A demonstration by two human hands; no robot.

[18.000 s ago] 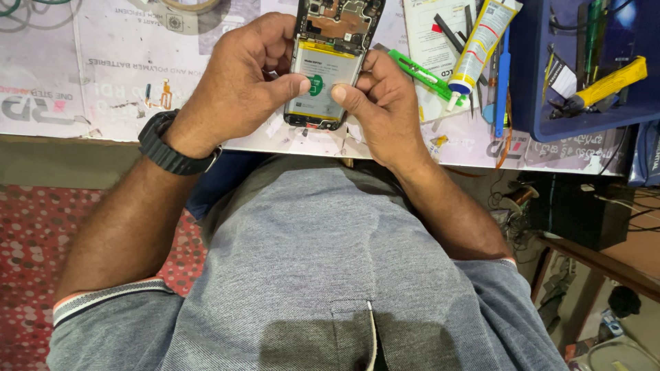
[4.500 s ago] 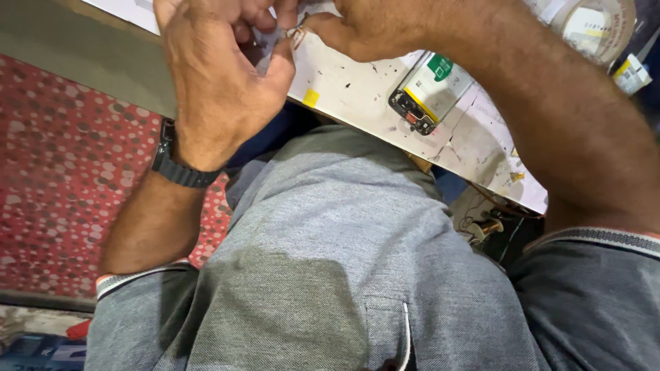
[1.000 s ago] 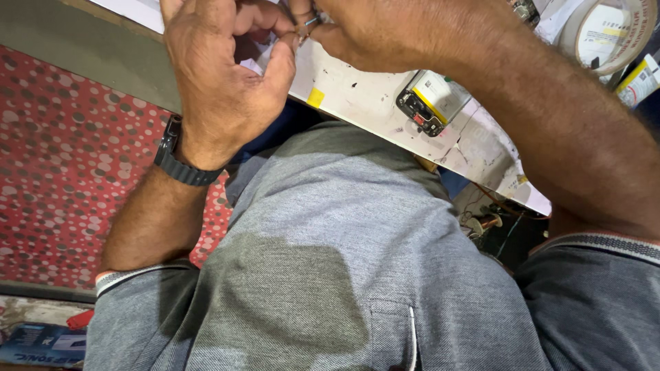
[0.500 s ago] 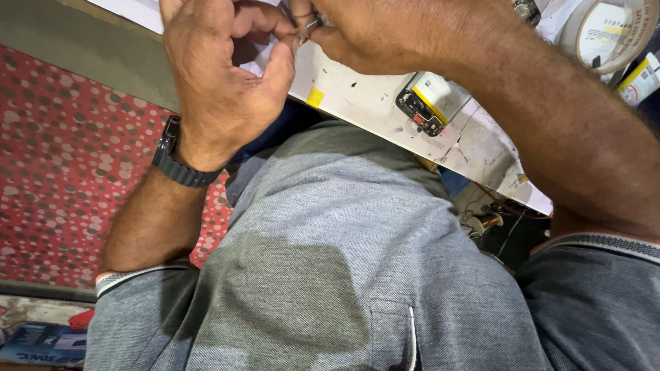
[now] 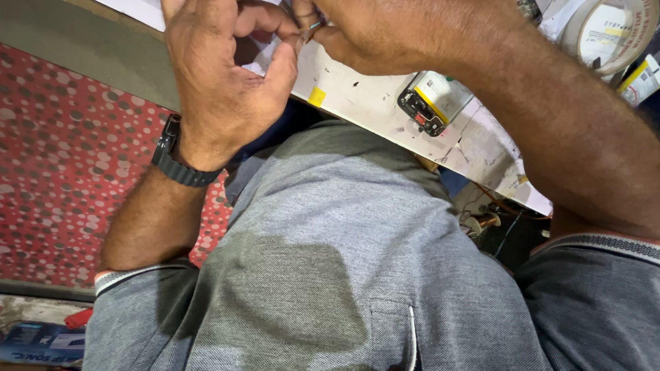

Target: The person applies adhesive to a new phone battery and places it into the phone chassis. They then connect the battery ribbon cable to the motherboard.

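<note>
My left hand (image 5: pixel 223 79) and my right hand (image 5: pixel 405 31) are raised close together at the top of the head view, over the edge of a white worktable (image 5: pixel 364 99). Their fingertips pinch a small thin metal part (image 5: pixel 313 27) between them; most of it is hidden by the fingers. A black watch (image 5: pixel 177 163) sits on my left wrist. An opened phone with its yellow-edged battery showing (image 5: pixel 434 102) lies on the table just below my right forearm, touched by neither hand.
A roll of pale tape (image 5: pixel 612 34) and a small yellow-and-white box (image 5: pixel 639 79) sit at the top right. A red dotted floor mat (image 5: pixel 62 158) lies to the left. My grey shirt (image 5: pixel 344 275) fills the lower frame. Wires hang under the table at right.
Since 18 s ago the phone has been put down on the table and both hands came together on a small part. Over the last second the hands barely moved.
</note>
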